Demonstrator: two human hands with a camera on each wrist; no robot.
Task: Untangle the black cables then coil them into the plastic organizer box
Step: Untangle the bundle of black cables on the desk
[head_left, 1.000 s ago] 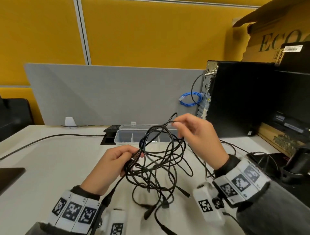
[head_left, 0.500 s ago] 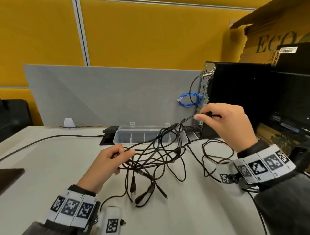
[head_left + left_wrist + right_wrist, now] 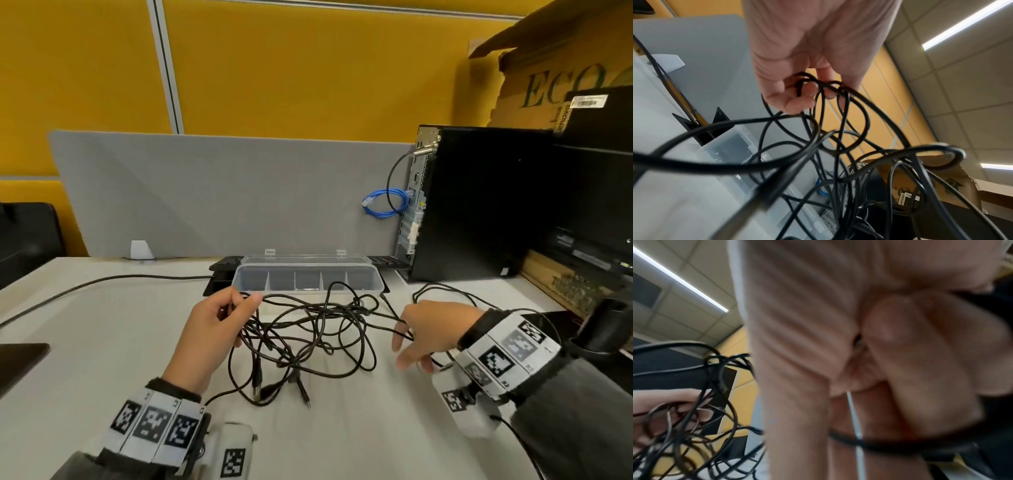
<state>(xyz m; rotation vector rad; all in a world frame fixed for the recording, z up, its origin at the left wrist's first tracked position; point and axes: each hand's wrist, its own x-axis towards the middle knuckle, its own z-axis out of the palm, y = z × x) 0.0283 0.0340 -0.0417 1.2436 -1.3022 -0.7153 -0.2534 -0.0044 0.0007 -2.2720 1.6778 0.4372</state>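
**Mia:** Where are the black cables (image 3: 308,329)?

**Ben:** In the middle of the head picture, lying in a loose, messy pile on the white desk (image 3: 85,342). The pile is wider than it is tall. It runs from left to right, between the two hands.

**Mia:** Who has hold of it?

**Ben:** The left hand (image 3: 212,329). It sits at the left end of the pile. In the left wrist picture its fingers (image 3: 809,91) curl round a few loops and pinch them. Some plug ends hang down to the lower middle of the picture.

**Mia:** And the right hand (image 3: 431,329)?

**Ben:** It is at the right end, low over the desk, with its fingers spread and pointing down. One strand runs right by the fingertips. It looks like it holds nothing, but the right wrist picture is too blurry to be sure.

**Mia:** Which hand is nearer the knot?

**Ben:** The left one, I think. The thick part of the mess is just beside it. The right hand only has thin strands near it.

**Mia:** Where is the plastic organizer box (image 3: 239,279)?

**Ben:** Just behind the pile, above it in the picture. It is open, with little walls inside. It is long the same way as the pile. No cable is coiled in it yet, though one loop pokes up in front of it.

**Mia:** So what matters next?

**Ben:** I think the right hand must catch a loose strand and pull it out to the right, away from the left hand.
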